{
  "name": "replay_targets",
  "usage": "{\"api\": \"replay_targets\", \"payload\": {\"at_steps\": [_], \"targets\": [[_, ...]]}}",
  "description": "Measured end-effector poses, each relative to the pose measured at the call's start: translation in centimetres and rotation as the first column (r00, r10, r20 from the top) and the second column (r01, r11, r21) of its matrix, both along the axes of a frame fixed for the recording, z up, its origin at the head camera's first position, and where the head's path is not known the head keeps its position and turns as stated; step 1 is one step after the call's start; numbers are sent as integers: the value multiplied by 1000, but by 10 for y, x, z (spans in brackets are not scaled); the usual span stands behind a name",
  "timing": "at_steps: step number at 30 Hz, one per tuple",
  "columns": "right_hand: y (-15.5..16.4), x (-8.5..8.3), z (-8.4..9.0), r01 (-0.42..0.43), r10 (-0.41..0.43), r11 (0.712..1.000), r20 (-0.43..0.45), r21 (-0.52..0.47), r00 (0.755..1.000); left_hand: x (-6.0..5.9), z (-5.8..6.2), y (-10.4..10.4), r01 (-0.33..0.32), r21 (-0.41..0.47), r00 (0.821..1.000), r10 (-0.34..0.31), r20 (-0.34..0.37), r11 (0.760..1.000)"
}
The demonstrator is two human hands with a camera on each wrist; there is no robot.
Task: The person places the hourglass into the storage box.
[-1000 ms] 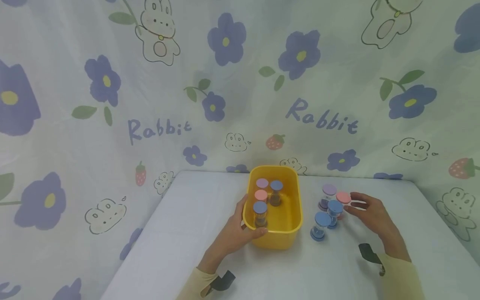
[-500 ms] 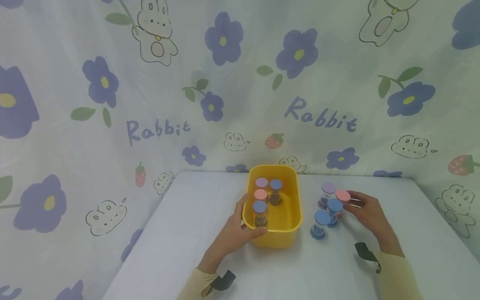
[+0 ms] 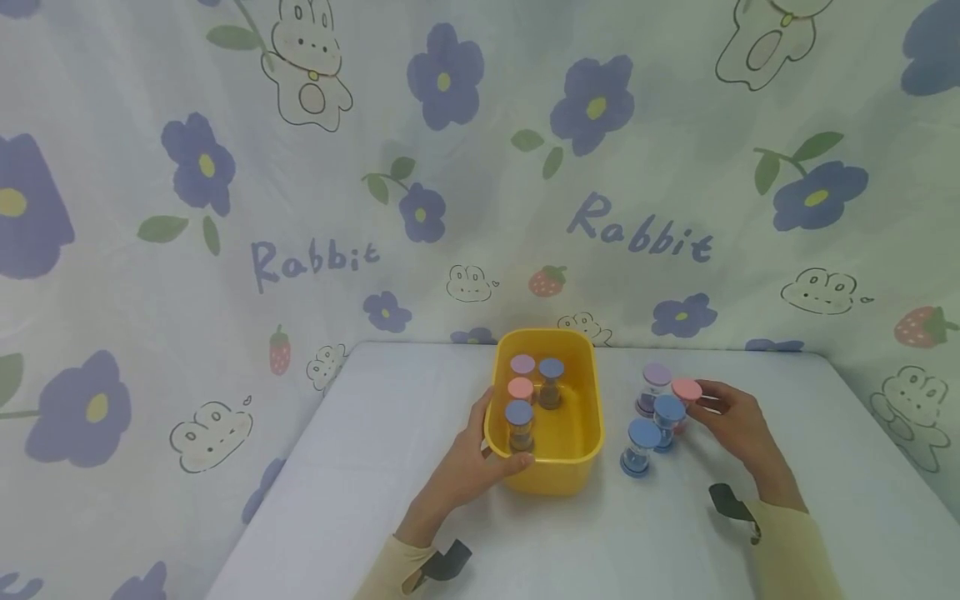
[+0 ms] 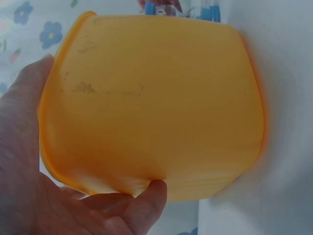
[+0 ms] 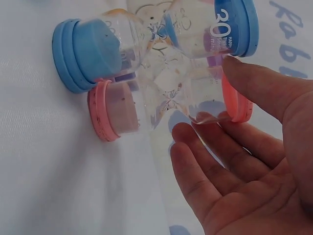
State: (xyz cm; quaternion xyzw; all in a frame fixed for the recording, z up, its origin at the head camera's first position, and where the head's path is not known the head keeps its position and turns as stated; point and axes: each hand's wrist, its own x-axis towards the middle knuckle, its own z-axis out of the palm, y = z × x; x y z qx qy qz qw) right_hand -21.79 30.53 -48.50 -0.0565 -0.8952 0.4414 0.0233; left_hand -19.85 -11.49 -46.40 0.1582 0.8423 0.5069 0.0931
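Observation:
A yellow plastic tub (image 3: 585, 408) stands on the white table with four sand timers upright inside it, capped purple (image 3: 522, 364), blue (image 3: 551, 368), pink (image 3: 520, 388) and blue (image 3: 518, 412). My left hand (image 3: 497, 440) grips the tub's near left corner. In the left wrist view the left hand (image 4: 100, 125) has its thumb and fingers curled round the tub's wall (image 4: 161, 88). Right of the tub stand a purple timer (image 3: 656, 374), two blue timers (image 3: 669, 407) (image 3: 643, 433) and a pink timer (image 3: 686, 390). My right hand (image 3: 705, 408) pinches the pink timer's top cap (image 5: 239, 105) between thumb and fingers.
A flower-and-rabbit printed cloth hangs behind and to both sides of the table (image 3: 390, 467). The table's far edge runs just behind the tub. Bare tabletop lies left of the tub and near the front edge.
My right hand has moved a little left, and its thumb and fingers have come onto the pink timer's cap. The left hand and the tub have stayed put.

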Motion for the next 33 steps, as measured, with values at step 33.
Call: {"api": "replay_targets", "payload": {"at_steps": [33], "targets": [[-14,27,66,274,-279,958,-57,-84,959,-1,0,-1,-14,-14,1000,15,27,1000]]}}
